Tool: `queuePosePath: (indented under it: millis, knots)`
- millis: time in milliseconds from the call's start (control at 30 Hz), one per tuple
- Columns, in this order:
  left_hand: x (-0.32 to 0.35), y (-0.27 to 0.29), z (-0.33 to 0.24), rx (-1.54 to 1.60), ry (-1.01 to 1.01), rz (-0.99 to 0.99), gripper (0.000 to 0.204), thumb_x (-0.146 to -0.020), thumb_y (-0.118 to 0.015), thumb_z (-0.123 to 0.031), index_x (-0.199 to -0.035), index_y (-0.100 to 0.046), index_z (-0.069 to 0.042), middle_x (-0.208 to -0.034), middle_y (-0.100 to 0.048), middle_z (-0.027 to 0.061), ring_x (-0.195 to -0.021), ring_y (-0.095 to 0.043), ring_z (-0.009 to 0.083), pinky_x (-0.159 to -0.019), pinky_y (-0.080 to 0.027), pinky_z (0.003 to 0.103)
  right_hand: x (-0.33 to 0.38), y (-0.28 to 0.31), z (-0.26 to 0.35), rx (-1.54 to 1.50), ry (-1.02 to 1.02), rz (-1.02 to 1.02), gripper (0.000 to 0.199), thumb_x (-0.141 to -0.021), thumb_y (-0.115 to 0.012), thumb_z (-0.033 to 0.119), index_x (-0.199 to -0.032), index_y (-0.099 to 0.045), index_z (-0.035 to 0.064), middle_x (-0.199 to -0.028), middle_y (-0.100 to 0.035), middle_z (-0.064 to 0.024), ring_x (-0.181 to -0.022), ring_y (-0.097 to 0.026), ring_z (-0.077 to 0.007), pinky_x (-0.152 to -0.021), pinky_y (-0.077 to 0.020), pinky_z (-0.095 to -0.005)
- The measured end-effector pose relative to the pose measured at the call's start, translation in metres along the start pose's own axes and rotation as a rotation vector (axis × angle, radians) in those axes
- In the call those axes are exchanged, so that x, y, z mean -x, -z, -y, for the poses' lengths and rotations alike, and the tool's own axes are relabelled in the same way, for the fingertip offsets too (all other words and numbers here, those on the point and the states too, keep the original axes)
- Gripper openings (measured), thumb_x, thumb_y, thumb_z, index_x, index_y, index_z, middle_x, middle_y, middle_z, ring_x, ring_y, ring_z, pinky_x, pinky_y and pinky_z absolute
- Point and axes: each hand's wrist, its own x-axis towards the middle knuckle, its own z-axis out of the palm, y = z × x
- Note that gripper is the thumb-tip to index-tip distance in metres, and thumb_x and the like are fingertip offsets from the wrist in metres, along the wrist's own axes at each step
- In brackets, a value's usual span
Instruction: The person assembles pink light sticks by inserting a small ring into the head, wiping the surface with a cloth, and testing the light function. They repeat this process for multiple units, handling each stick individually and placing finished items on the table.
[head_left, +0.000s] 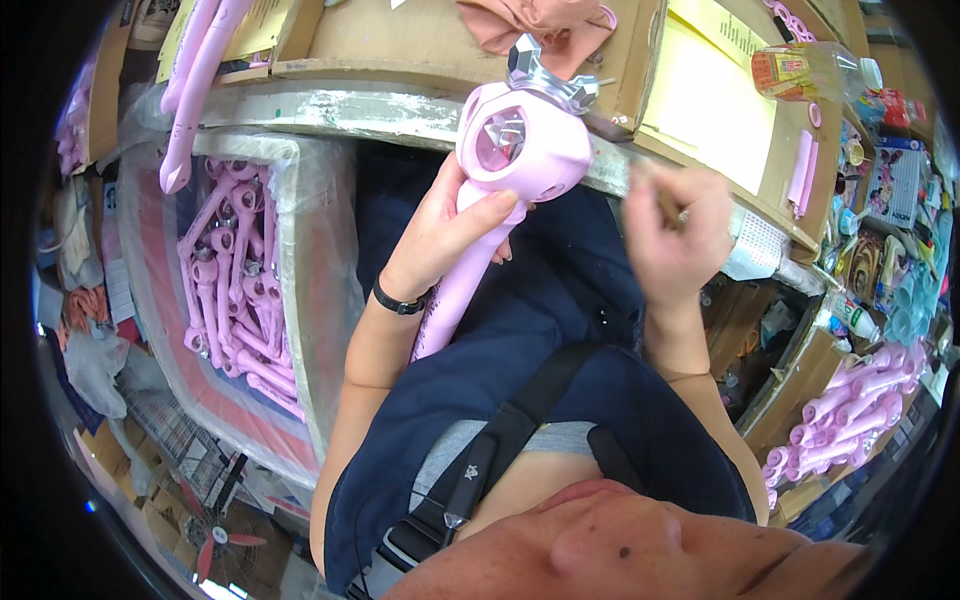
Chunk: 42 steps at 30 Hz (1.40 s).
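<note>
My left hand point(455, 225) is wrapped around the neck of a pink toy wand point(545, 155). Its round head has an oval opening with a clear faceted piece inside, and a shiny silver crown-shaped part point(555, 80) sits on top. The wand tilts, its handle running down toward my apron. To the right, apart from the wand, my right hand point(680, 235) is closed and smeared by motion. Something small and brownish shows between its fingers, too blurred to name.
On the left stands a plastic-lined bin point(290, 260) with many pink wands. Long pink pieces point(190, 110) hang over the bench edge. A peach cloth point(535, 30), yellow paper point(700, 100) and a plastic bottle point(810, 72) lie on the bench. Pink tubes point(850, 415) are piled at right.
</note>
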Motion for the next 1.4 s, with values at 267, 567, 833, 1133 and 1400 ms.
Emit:
queuePosePath:
  millis: [267,567,833,1133,1400]
  knots:
    - [-0.002,0.005,0.003,0.043,0.008,0.039,0.066,-0.083,-0.065,-0.042,-0.124,-0.040,0.002,-0.095,-0.063,0.0169,-0.058,-0.061,0.0148,-0.050,-0.052,0.025,-0.024,-0.003,-0.018,-0.702,-0.404,0.388,0.008,-0.081,-0.068,0.005,-0.084,-0.063,-0.0005,-0.081,-0.063,-0.0035,-0.075,-0.058,-0.0072,-0.068,-0.0456,-0.0209]
    - [-0.002,0.009,0.007,0.046,0.027,0.037,0.067,-0.082,-0.066,-0.045,-0.120,-0.044,0.005,-0.096,-0.064,0.0187,-0.058,-0.062,0.0159,-0.050,-0.052,0.026,-0.029,-0.018,-0.023,-0.695,-0.402,0.333,0.011,-0.077,-0.071,0.008,-0.077,-0.063,-0.0001,-0.074,-0.062,-0.0060,-0.069,-0.059,-0.0116,-0.063,-0.0450,-0.0236]
    - [-0.004,0.014,0.009,0.094,0.046,0.090,0.072,-0.084,-0.065,-0.033,-0.136,-0.026,-0.002,-0.094,-0.059,0.0144,-0.061,-0.061,0.0169,-0.052,-0.052,0.027,-0.032,-0.020,-0.025,-0.780,-0.460,0.317,0.011,-0.078,-0.070,0.007,-0.077,-0.063,-0.0011,-0.073,-0.062,-0.0074,-0.068,-0.060,-0.0127,-0.062,-0.0458,-0.0243]
    - [-0.004,0.015,0.008,0.107,0.050,0.107,0.064,-0.084,-0.064,-0.033,-0.129,-0.033,-0.001,-0.096,-0.060,0.0164,-0.061,-0.062,0.0181,-0.053,-0.052,0.027,-0.025,-0.024,-0.024,-0.776,-0.382,0.313,0.011,-0.077,-0.071,0.008,-0.076,-0.064,-0.0007,-0.073,-0.063,-0.0071,-0.067,-0.059,-0.0123,-0.061,-0.0451,-0.0239]
    - [-0.005,0.010,0.008,0.048,0.018,0.074,0.068,-0.081,-0.064,-0.048,-0.119,-0.044,0.005,-0.095,-0.063,0.0185,-0.058,-0.061,0.0169,-0.049,-0.051,0.026,-0.027,-0.023,-0.023,-0.749,-0.400,0.310,0.011,-0.077,-0.071,0.008,-0.076,-0.064,-0.0001,-0.072,-0.062,-0.0075,-0.067,-0.059,-0.0133,-0.061,-0.0454,-0.0248]
